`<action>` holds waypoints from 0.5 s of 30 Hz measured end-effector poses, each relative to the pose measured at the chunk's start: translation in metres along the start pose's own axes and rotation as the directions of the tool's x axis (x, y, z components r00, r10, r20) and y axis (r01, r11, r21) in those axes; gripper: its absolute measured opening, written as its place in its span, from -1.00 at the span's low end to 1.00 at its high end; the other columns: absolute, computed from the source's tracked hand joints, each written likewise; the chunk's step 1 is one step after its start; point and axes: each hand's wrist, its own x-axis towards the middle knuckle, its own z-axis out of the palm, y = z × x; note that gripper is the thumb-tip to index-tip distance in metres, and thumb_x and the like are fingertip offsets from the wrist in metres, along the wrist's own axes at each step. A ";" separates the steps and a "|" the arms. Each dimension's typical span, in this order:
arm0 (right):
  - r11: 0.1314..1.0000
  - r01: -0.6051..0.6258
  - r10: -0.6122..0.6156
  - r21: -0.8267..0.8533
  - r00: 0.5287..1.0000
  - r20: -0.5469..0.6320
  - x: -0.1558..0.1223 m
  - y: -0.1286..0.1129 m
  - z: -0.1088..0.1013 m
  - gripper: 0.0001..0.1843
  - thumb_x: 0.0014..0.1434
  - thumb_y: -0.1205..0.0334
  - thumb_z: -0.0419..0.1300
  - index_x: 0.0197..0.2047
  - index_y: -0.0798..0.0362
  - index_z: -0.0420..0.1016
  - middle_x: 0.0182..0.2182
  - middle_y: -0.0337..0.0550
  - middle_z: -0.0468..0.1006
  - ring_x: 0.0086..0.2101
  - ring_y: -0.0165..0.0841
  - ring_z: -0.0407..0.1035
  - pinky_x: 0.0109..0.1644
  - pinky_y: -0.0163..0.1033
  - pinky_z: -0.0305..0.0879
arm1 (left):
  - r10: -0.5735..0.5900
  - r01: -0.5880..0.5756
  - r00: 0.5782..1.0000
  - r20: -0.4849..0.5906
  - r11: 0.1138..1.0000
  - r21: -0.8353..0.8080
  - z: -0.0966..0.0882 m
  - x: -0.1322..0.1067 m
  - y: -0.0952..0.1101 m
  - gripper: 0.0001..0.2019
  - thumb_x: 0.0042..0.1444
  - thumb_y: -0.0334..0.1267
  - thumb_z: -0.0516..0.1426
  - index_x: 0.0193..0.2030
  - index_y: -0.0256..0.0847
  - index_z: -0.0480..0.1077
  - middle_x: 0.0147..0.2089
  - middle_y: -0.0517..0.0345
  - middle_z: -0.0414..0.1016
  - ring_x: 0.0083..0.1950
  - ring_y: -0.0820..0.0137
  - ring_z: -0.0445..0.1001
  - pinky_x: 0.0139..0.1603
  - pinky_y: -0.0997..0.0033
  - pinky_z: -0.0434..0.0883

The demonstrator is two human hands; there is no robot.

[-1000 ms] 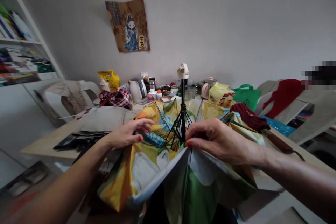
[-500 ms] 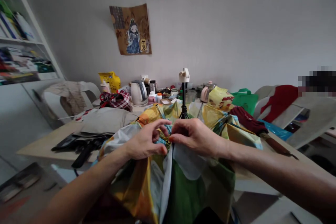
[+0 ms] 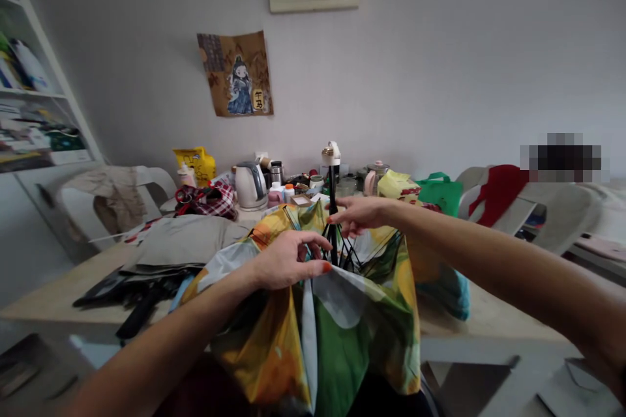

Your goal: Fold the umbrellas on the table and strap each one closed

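Note:
A folding umbrella point(image 3: 342, 339), its canopy loosely gathered and printed in yellow, green and white, stands with its black shaft upward, topped by a white handle point(image 3: 333, 153). Thin dark ribs point(image 3: 348, 251) spread around the shaft's lower part. My left hand point(image 3: 288, 259) is at the near rim of the canopy, fingers curled and thumb against the fabric edge; the exact contact is partly hidden. My right hand point(image 3: 359, 214) reaches over the canopy to the shaft, thumb in front and index finger passing behind it.
Grey folded cloth point(image 3: 186, 241) and a black bag point(image 3: 132, 290) lie left on the table point(image 3: 493, 313). Behind are a white kettle point(image 3: 251, 186), a plaid cloth point(image 3: 210, 199), bottles and a yellow packet point(image 3: 398, 186). A green bag point(image 3: 443, 192) and a person's dark hair point(image 3: 560, 158) are at right.
My right hand has let go of the canopy rim and moved up and forward to the shaft. My left hand has moved right to the rim. The view has tilted up slightly.

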 end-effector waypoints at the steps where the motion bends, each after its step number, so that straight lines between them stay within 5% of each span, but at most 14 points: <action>1: 0.997 -0.050 0.048 0.067 0.998 0.027 0.004 0.001 0.006 -0.79 0.19 0.24 0.22 -0.12 0.13 0.39 -0.69 -0.22 0.47 -0.69 -0.42 0.34 -0.67 -0.45 0.06 | -0.001 0.001 1.000 0.000 1.000 0.001 0.001 0.000 0.000 -0.60 0.00 -0.13 0.23 -0.04 -0.31 0.47 -0.31 0.19 0.40 -0.51 0.57 0.16 -0.52 0.52 0.14; 4: 0.975 -0.099 0.104 0.201 0.994 -0.013 0.009 -0.007 0.014 -0.88 0.30 0.26 0.08 -0.27 0.11 0.35 -0.69 -0.17 0.47 -0.67 -0.44 0.36 -0.67 -0.48 0.11 | -0.003 0.004 0.999 -0.045 1.000 0.011 0.002 0.001 -0.003 -0.66 0.01 -0.13 0.22 -0.11 -0.30 0.50 -0.36 0.19 0.40 -0.50 0.54 0.18 -0.50 0.50 0.14; 7: 0.970 0.035 0.017 0.239 0.977 -0.213 0.006 -0.026 0.004 -0.90 0.27 0.29 0.13 -0.31 0.06 0.32 -0.68 -0.19 0.47 -0.64 -0.40 0.41 -0.62 -0.41 0.30 | 0.086 -0.056 0.970 -0.229 0.990 0.132 -0.005 0.003 -0.002 -0.79 0.04 -0.20 0.21 -0.26 -0.28 0.54 -0.37 0.16 0.41 -0.45 0.49 0.24 -0.41 0.46 0.22; 9: 0.959 0.198 -0.111 0.204 0.922 -0.372 0.002 -0.041 -0.007 -0.91 0.25 0.28 0.17 -0.28 0.04 0.31 -0.67 -0.23 0.46 -0.62 -0.37 0.43 -0.58 -0.37 0.37 | 0.212 -0.133 0.924 -0.317 0.959 0.252 -0.012 0.006 0.002 -0.82 0.01 -0.23 0.24 -0.26 -0.25 0.55 -0.31 0.12 0.44 -0.36 0.44 0.31 -0.29 0.42 0.30; 12: 0.853 0.522 -0.447 0.005 0.736 -0.508 -0.003 -0.052 -0.021 -0.86 0.25 0.18 0.16 -0.18 0.04 0.33 -0.59 -0.25 0.47 -0.56 -0.35 0.46 -0.55 -0.33 0.41 | 0.372 -0.290 0.861 -0.348 0.919 0.267 -0.020 0.013 0.008 -0.69 -0.04 -0.18 0.30 -0.13 -0.21 0.55 -0.12 0.02 0.47 -0.12 0.32 0.42 -0.04 0.33 0.36; 15: 0.639 0.712 -0.722 -0.290 0.427 -0.544 -0.005 -0.043 -0.026 -0.74 0.26 0.08 0.12 -0.04 0.02 0.38 -0.40 -0.18 0.51 -0.47 -0.37 0.47 -0.49 -0.31 0.44 | 0.302 -0.362 0.832 -0.466 0.931 -0.041 -0.017 0.027 0.007 -0.64 0.03 -0.02 0.25 -0.13 -0.22 0.53 -0.14 -0.02 0.50 -0.12 0.31 0.46 -0.05 0.31 0.40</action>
